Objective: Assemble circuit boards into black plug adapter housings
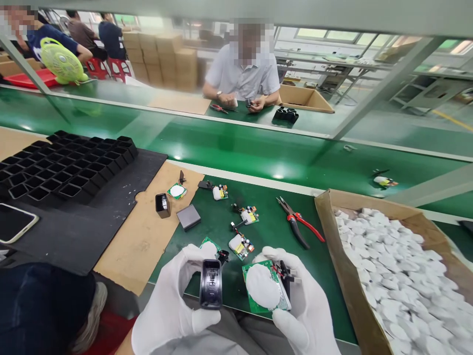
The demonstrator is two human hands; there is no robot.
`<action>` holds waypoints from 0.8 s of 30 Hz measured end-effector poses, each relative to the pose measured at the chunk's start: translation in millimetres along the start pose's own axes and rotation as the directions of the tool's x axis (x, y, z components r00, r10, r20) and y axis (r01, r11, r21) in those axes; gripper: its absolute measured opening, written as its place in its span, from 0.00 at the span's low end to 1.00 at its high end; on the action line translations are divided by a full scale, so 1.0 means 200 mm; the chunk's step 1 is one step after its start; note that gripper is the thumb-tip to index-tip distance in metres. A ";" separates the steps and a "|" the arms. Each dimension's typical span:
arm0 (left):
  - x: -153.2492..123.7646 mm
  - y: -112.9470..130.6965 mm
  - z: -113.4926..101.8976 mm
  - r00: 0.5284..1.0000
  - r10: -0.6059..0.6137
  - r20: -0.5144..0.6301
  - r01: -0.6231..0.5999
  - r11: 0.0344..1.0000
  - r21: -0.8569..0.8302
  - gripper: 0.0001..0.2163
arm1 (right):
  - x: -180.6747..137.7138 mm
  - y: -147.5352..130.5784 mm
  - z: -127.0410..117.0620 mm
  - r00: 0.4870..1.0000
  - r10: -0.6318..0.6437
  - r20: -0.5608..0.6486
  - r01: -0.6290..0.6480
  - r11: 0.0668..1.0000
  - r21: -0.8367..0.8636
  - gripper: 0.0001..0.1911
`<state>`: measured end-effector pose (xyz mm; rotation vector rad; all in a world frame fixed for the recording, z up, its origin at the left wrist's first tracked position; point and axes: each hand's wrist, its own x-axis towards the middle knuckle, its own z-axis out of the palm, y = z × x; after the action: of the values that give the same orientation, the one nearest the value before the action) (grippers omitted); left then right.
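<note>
My left hand point(170, 301), in a white glove, grips a small black plastic housing point(211, 286) with its open end facing me. In my right hand point(306, 301), also gloved, is a green circuit board point(254, 301) with a round white pad point(263, 287) on its face and a black connector part at its right side. The two held parts are apart, above the table's front edge. Just beyond my hands lie a circuit board with white and yellow parts point(241, 245), another similar board point(249, 215) and a board with a white pad point(210, 246), partly hidden by my left hand.
Red-and-black pliers point(300, 222) lie at the right, beside a cardboard box point(332, 231) of white pads point(391, 276). Rows of black housings point(66, 167) stand on a black board at the left, near a phone point(16, 223). A co-worker point(244, 74) sits opposite.
</note>
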<state>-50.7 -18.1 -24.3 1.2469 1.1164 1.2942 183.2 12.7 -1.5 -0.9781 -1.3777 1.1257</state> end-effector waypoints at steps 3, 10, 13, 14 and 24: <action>0.00 0.00 0.01 0.999 0.049 -0.005 -0.049 0.997 0.061 0.23 | -0.02 0.02 -0.02 0.996 0.089 0.024 -0.091 0.989 0.114 0.33; -0.03 -0.08 0.03 0.998 0.062 -0.031 -0.061 0.998 0.016 0.29 | -0.10 0.08 -0.02 0.934 0.345 -0.096 -0.199 0.725 0.660 0.29; -0.02 -0.08 0.06 0.990 0.135 -0.031 -0.131 0.984 0.117 0.25 | -0.10 0.08 -0.05 0.947 0.300 -0.118 -0.187 0.809 0.557 0.33; -0.01 -0.07 0.06 0.985 0.170 -0.025 -0.163 0.973 0.164 0.23 | -0.10 0.07 -0.06 0.959 0.254 -0.127 -0.169 0.871 0.462 0.35; -0.04 0.01 0.16 0.957 0.290 0.026 -0.277 0.877 0.394 0.26 | -0.04 -0.22 -0.01 0.996 0.020 0.083 -0.015 0.998 -0.059 0.29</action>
<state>-19.5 -26.8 -21.4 1.7478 1.2974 1.3485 186.5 -3.8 39.8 -0.9956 -1.4789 1.1563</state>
